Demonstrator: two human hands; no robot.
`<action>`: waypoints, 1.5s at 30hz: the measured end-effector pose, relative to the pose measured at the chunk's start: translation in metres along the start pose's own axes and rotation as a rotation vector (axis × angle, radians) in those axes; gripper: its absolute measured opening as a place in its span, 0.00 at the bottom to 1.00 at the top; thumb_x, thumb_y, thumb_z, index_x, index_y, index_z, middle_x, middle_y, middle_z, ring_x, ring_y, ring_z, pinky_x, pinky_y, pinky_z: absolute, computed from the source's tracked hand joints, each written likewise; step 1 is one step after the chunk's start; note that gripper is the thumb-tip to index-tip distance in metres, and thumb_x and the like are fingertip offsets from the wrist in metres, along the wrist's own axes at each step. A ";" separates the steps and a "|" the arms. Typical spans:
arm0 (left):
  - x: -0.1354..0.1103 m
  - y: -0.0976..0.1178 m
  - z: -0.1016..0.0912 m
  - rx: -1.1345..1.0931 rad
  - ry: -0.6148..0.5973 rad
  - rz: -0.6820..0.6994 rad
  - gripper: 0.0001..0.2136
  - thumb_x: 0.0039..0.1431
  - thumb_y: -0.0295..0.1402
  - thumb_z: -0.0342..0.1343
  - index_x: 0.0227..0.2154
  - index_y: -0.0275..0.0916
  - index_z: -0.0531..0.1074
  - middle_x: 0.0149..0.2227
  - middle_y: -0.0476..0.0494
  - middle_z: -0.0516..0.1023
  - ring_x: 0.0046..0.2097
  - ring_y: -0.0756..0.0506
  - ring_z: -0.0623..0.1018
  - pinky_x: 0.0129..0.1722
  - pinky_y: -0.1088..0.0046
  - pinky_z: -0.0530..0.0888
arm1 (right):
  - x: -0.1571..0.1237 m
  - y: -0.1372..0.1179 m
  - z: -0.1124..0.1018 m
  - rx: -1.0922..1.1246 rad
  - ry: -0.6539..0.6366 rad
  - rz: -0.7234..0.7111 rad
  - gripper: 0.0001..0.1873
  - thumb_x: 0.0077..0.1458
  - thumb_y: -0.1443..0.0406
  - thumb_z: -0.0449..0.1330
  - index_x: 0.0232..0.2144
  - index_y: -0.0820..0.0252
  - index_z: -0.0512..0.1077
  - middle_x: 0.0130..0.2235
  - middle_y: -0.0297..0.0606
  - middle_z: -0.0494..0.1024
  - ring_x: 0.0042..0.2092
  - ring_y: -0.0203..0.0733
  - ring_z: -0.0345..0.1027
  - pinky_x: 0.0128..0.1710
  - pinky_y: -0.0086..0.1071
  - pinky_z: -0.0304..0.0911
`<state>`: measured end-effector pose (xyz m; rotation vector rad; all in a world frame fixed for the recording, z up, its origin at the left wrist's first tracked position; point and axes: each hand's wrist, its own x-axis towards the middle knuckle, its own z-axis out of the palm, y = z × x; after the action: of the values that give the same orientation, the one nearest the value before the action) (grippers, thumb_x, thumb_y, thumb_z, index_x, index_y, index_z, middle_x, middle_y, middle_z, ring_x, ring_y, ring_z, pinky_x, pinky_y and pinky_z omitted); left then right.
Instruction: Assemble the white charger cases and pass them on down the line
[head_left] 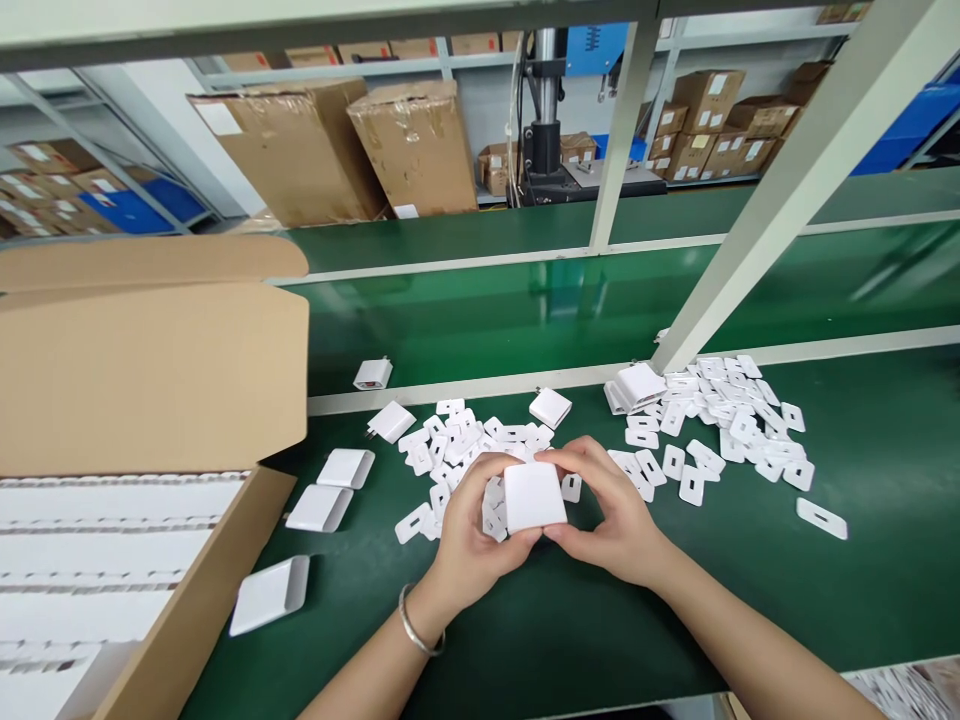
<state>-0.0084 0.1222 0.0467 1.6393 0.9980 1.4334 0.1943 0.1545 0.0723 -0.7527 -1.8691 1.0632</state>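
Both of my hands hold one white charger housing (pixel 535 497) above the green bench. My left hand (pixel 476 530) grips its left side and lower edge between thumb and fingers. On the right side and top edge, my right hand (pixel 611 515) closes in the same way. Behind and below the hands lies a loose heap of small white slotted cover plates (pixel 457 440). A second heap of cover plates (pixel 739 410) spreads to the right. Several other white housings lie about, among them one (pixel 271 594) at the left and one (pixel 551 407) behind the heap.
An open cardboard box (pixel 202 590) with rows of white pieces stands at the left. A slanted white post (pixel 795 190) rises from the bench's back rail. Beyond it runs a green belt (pixel 465 330), with large cartons (pixel 412 145) and a black press stand (pixel 544 150) behind.
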 end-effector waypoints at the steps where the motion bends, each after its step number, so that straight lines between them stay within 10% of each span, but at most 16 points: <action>1: 0.000 0.001 0.001 -0.004 0.003 0.003 0.20 0.63 0.44 0.67 0.54 0.48 0.72 0.46 0.43 0.74 0.47 0.40 0.75 0.47 0.63 0.75 | 0.000 -0.001 0.000 0.017 -0.003 0.003 0.26 0.60 0.61 0.69 0.60 0.45 0.72 0.46 0.41 0.72 0.46 0.48 0.69 0.47 0.43 0.71; 17: 0.000 -0.007 0.002 -0.165 -0.041 -0.219 0.18 0.68 0.45 0.63 0.56 0.45 0.71 0.52 0.41 0.77 0.54 0.39 0.77 0.56 0.61 0.74 | 0.002 0.007 0.009 0.138 0.061 0.227 0.17 0.65 0.55 0.65 0.54 0.50 0.74 0.42 0.38 0.68 0.44 0.45 0.68 0.49 0.41 0.69; 38: 0.005 -0.023 0.006 -0.162 0.053 -0.182 0.18 0.69 0.48 0.60 0.52 0.41 0.73 0.47 0.40 0.79 0.49 0.41 0.79 0.52 0.64 0.75 | 0.002 0.011 0.010 -0.063 0.011 0.212 0.23 0.64 0.58 0.66 0.59 0.48 0.69 0.48 0.39 0.70 0.49 0.46 0.70 0.52 0.43 0.72; 45: 0.013 -0.033 -0.009 -0.079 0.362 -0.099 0.18 0.68 0.51 0.59 0.47 0.41 0.73 0.41 0.42 0.77 0.42 0.42 0.78 0.44 0.67 0.75 | 0.102 0.012 0.011 -0.623 -0.058 0.352 0.23 0.72 0.56 0.55 0.65 0.51 0.63 0.63 0.45 0.68 0.60 0.46 0.70 0.60 0.39 0.69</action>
<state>-0.0197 0.1488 0.0234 1.2804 1.1860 1.7151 0.1375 0.2375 0.0961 -1.4624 -2.1933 0.6979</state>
